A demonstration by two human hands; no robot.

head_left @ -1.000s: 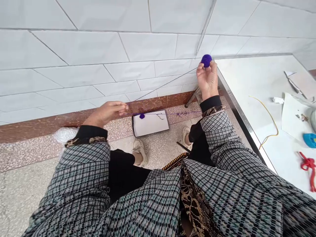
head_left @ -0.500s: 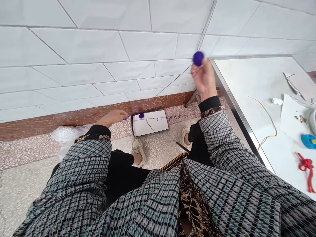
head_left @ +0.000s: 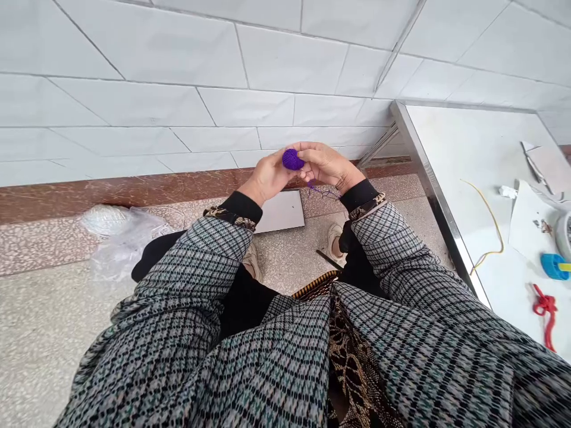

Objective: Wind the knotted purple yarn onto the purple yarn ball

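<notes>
A small ball of purple yarn [head_left: 292,159] sits between my two hands, above my knees. My left hand [head_left: 270,177] cups it from below and my right hand [head_left: 328,166] presses its fingers against it from the other side. A short loose end of purple thread [head_left: 323,193] hangs below my right hand. Under my hands lies a flat white card [head_left: 281,213], its far part hidden behind my hands and wrists.
A transparent plastic bag [head_left: 125,245] lies on the floor to the left, below the tiled wall. To the right stands a steel-edged white table [head_left: 450,137] holding a yellow wire [head_left: 493,223], white paper [head_left: 530,223], a blue object [head_left: 552,266] and a red cord [head_left: 545,309].
My hands have come together in front of me, bringing the yarn ball down from my raised right hand. The long stretched thread and the small purple ball on the card no longer show.
</notes>
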